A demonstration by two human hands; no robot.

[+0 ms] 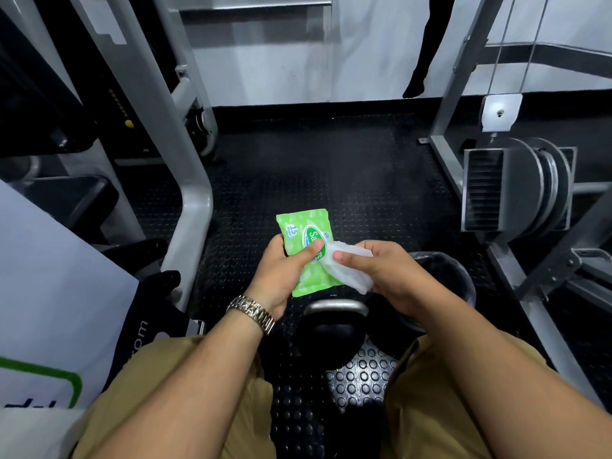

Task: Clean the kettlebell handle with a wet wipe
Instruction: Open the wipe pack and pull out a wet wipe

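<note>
My left hand (280, 276) grips a green pack of wet wipes (303, 228), thumb across its label. My right hand (384, 273) pinches a white wet wipe (347, 266) that comes out of the pack's opening. Both hands hover above a black kettlebell (331, 336) standing on the studded rubber floor between my knees. Its grey handle (334, 307) shows just below the pack, untouched.
A grey machine frame post (195, 207) rises at the left. A weight-plate machine (523, 190) stands at the right. A round black bin (447, 270) sits behind my right hand. A white bag with green print (49, 326) lies at my left.
</note>
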